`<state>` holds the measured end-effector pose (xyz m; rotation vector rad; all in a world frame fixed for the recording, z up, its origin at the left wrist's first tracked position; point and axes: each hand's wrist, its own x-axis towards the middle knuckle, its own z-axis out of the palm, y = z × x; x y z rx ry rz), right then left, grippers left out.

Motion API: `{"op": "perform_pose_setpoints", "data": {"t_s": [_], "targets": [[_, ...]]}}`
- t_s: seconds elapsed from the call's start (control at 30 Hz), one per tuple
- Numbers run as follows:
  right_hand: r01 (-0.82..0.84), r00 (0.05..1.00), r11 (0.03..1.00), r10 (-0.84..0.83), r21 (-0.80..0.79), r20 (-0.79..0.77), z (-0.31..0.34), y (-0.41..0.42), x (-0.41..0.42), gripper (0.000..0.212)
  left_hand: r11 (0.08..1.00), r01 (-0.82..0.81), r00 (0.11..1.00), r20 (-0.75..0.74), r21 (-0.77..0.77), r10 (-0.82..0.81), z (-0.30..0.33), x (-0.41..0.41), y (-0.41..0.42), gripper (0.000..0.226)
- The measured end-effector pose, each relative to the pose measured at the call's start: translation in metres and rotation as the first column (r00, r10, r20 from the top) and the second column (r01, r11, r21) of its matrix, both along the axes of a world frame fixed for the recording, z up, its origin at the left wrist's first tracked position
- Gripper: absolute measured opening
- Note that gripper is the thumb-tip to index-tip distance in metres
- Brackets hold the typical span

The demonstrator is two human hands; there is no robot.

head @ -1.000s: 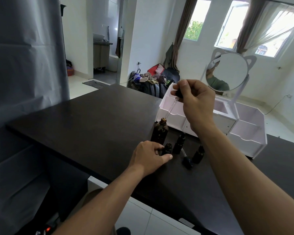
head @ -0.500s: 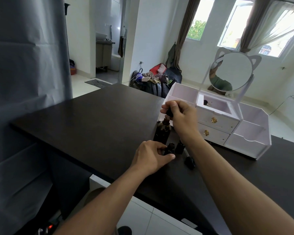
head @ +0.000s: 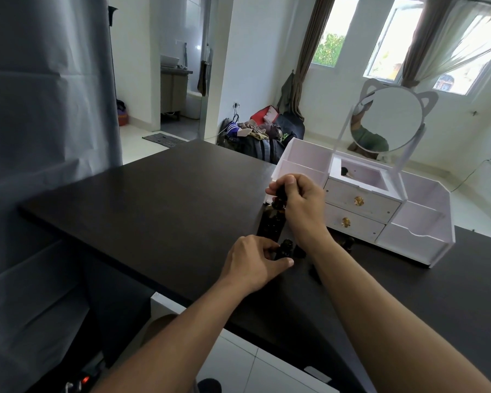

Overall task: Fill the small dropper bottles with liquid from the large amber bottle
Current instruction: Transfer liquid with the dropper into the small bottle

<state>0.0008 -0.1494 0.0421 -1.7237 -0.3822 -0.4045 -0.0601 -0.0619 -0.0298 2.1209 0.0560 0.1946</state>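
The large amber bottle (head: 270, 224) stands upright on the dark table (head: 159, 211). My right hand (head: 301, 205) pinches the black dropper bulb (head: 281, 192) right at the bottle's mouth, so the glass tube is down inside and hidden. My left hand (head: 253, 263) grips an open small dropper bottle (head: 284, 248) in front of the large one. Another small bottle (head: 299, 251) peeks out beside it, and one more (head: 347, 244) shows past my right wrist. A dark cap (head: 313, 272) lies partly hidden by my right forearm.
A white organiser (head: 391, 219) with two gold-knobbed drawers and a cat-ear mirror (head: 387, 120) stands just right of the bottles. The table's near edge runs below my forearms. A grey curtain (head: 40, 137) hangs at the left.
My right hand came down from mid-air and put the dropper's tube into the large amber bottle. My left hand stayed on the small bottle.
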Motion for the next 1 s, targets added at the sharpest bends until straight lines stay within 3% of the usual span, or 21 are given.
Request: {"op": "perform_pose_setpoints", "data": {"t_s": [0.8,1.0], "targets": [[-0.001,1.0,0.989,0.002,-0.151,0.008,0.006,-0.003,-0.002,0.028,1.0,-0.004,1.0,-0.005,0.01,0.004,-0.004,0.002,0.001,0.053],[-0.084,0.996,0.985,0.081,-0.148,-0.022,0.014,-0.004,-0.005,0.017,1.0,0.011,1.0,0.006,0.015,-0.011,-0.004,0.003,0.001,0.05]]}}
